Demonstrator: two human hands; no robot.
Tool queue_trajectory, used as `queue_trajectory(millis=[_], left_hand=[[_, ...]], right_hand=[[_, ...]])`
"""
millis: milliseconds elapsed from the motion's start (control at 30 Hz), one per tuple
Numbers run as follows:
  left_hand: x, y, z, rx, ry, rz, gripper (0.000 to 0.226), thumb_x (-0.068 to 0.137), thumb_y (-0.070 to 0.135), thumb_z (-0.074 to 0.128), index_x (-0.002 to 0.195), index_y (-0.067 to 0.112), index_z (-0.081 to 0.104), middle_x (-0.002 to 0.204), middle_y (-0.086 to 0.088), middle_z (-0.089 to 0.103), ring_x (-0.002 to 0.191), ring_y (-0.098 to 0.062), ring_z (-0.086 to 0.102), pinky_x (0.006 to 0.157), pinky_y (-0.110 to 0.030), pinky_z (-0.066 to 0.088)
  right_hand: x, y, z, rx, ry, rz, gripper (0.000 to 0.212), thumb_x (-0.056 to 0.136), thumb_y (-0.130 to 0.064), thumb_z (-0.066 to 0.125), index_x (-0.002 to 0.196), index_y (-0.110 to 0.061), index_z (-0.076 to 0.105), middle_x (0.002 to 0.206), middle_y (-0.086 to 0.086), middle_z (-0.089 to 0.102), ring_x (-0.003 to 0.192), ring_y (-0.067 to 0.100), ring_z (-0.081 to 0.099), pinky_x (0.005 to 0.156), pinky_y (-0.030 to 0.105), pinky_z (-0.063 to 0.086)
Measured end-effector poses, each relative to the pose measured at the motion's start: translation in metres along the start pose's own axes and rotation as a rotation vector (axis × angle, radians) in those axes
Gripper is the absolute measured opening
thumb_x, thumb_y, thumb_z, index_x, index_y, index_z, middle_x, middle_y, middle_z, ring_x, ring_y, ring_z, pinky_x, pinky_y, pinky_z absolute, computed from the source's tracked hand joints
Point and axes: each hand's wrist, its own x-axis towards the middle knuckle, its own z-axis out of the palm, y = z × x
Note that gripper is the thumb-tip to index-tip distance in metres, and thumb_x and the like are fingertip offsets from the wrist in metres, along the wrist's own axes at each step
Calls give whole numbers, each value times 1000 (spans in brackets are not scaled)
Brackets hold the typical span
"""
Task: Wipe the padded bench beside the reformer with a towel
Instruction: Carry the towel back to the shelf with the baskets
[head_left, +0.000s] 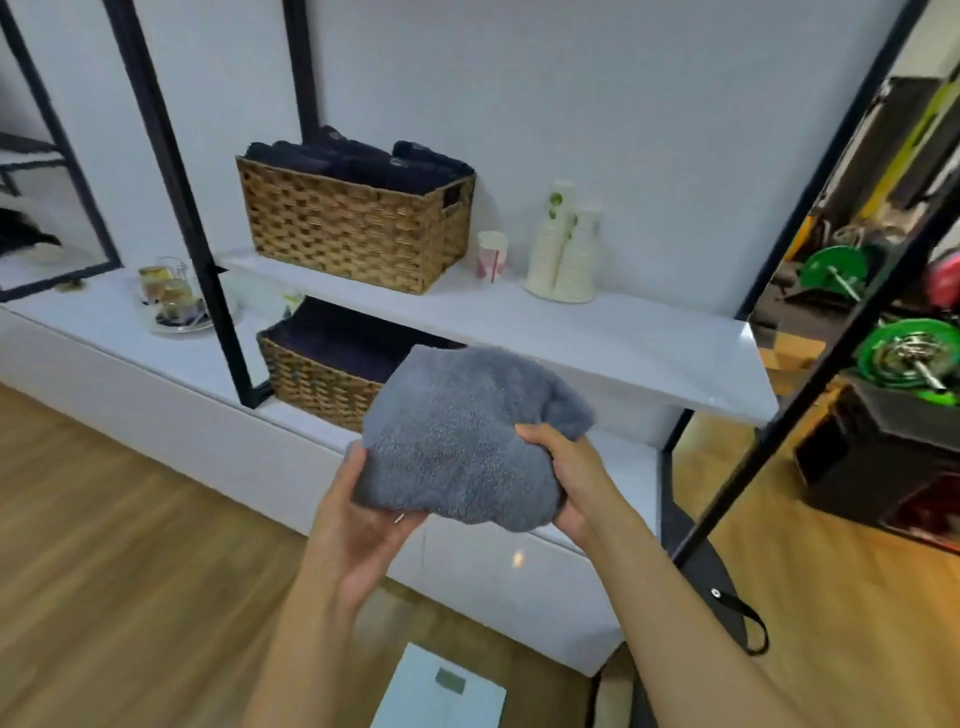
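A folded grey towel (462, 436) is held up in front of the white shelving, in the middle of the head view. My left hand (358, 525) grips its lower left edge from below. My right hand (566, 467) clasps its right side, thumb on top. Neither the padded bench nor the reformer is in view.
A wicker basket (353, 228) of dark towels stands on the white shelf (623, 338), a second basket (317, 379) below it. Stacked paper cups (563, 249) sit to the right. A black frame post (171, 171) crosses on the left. Green weight plates (904, 353) lie at right. A white scale (441, 691) rests on the wooden floor.
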Motion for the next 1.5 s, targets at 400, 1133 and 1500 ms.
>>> queue_trajectory(millis=[400, 1133, 1500], left_hand=[[274, -201, -74, 625, -125, -376, 36, 80, 41, 72, 105, 16, 74, 110, -9, 74, 97, -26, 72, 71, -37, 59], [620, -398, -63, 1807, -158, 631, 47, 93, 18, 45, 139, 26, 48, 140, -7, 43, 127, -28, 41, 105, -40, 34], [613, -400, -69, 2145, -410, 511, 57, 102, 47, 20, 152, 18, 24, 160, 0, 25, 147, -17, 22, 119, -39, 20]], right_hand=[[210, 124, -219, -41, 249, 152, 33, 64, -20, 70, 95, -8, 70, 85, 16, 74, 76, 30, 72, 59, 37, 55], [501, 168, -379, -1149, 753, -230, 43, 99, -42, 39, 140, -29, 39, 131, 12, 53, 109, 39, 54, 92, 43, 41], [499, 183, -374, -1515, 573, -182, 53, 103, -48, 22, 148, -23, 34, 156, 1, 36, 140, 19, 36, 105, 40, 39]])
